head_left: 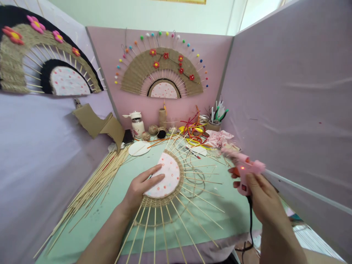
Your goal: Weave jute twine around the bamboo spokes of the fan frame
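A half-round piece (167,176) of white dotted cloth, edged with woven cord and thin sticks fanning outward, lies on the green table cover. My left hand (143,185) rests on its left side, fingers spread over the cloth, with the thumb side partly hidden. Off to the right, my right hand (260,190) is wrapped round the handle of a pink glue gun (244,172), raised apart from the fan. An orange-red light glows on the gun, and a black cable hangs from it. Loose grey cord (196,179) lies beneath the sticks.
Loose sticks (93,183) lie along the left. At the back stand a white bottle (136,126), balls of twine (153,129), coloured stems (194,128) and a tool pot (213,126). Two finished fans hang on the partitions. Brown cardboard (92,121) hangs at the left.
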Demonstrator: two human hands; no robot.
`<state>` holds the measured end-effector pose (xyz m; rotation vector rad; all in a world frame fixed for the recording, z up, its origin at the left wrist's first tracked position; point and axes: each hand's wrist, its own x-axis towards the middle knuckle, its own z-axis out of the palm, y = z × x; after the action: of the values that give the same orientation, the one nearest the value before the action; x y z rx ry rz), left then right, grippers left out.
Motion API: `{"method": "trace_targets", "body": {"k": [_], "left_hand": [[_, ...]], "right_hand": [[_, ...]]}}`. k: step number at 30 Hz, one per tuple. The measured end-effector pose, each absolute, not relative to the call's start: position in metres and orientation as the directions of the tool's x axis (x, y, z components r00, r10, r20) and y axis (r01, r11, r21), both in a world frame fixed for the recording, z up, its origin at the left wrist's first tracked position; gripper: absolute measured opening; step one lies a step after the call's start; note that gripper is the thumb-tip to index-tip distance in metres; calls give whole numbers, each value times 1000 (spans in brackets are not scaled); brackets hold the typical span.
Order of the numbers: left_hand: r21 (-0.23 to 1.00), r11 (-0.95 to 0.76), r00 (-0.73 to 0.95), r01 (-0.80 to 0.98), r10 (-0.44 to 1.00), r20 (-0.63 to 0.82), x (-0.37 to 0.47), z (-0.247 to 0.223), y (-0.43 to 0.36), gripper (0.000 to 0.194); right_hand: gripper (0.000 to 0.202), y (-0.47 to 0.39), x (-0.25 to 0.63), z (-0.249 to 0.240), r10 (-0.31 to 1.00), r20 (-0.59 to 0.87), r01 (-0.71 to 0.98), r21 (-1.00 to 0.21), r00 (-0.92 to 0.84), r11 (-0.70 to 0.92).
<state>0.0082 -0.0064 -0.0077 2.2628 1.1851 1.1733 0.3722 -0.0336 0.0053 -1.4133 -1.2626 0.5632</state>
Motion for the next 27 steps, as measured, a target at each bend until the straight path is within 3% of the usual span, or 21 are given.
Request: {"method": "trace_targets", "body": {"k": [3, 10, 17, 27], "left_hand": [[596, -604, 328, 528, 793, 513, 10, -8, -8, 29], [604, -609, 321, 514, 790, 523, 16, -8, -11, 30], [580, -625, 344, 522, 777, 527, 15, -8, -11, 31], [654, -578, 305, 489, 815, 492, 17, -7, -12, 30]], "right_hand": [[48, -38, 344, 19, 959, 214, 367, -920, 185, 135], [47, -33, 322, 23, 955, 270, 533, -830, 124, 165], [46, -30, 318, 19, 938, 333, 595, -775, 95, 214], [45, -29, 318, 18, 936, 337, 614, -762, 106, 205]]}}
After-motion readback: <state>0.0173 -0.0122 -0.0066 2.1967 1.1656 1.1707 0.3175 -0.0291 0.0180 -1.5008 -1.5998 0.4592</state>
